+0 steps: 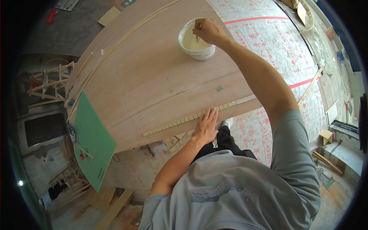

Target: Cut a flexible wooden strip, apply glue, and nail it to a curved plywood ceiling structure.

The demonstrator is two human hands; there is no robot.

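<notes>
A white bucket (203,55) of creamy white paste stands on the large plywood sheet (142,76). Over its mouth, my right hand (209,31) pinches a thin tan stick (197,38) that dips into the paste; its lower end is hidden. Close to the sheet's near edge runs a narrow wooden strip (172,124) crossed by many evenly spaced cuts. My left hand (207,125) lies flat with outstretched fingers, its fingertips on the strip. The strip's right part looks smeared with white.
A green board (94,140) overlaps the sheet's left end, with a thin stick on it. Long thin battens (119,42) lie along the far edge. A small grey square (219,88) rests mid-sheet. Printed protective film (264,46) covers the floor. A wooden trestle (51,86) stands at left.
</notes>
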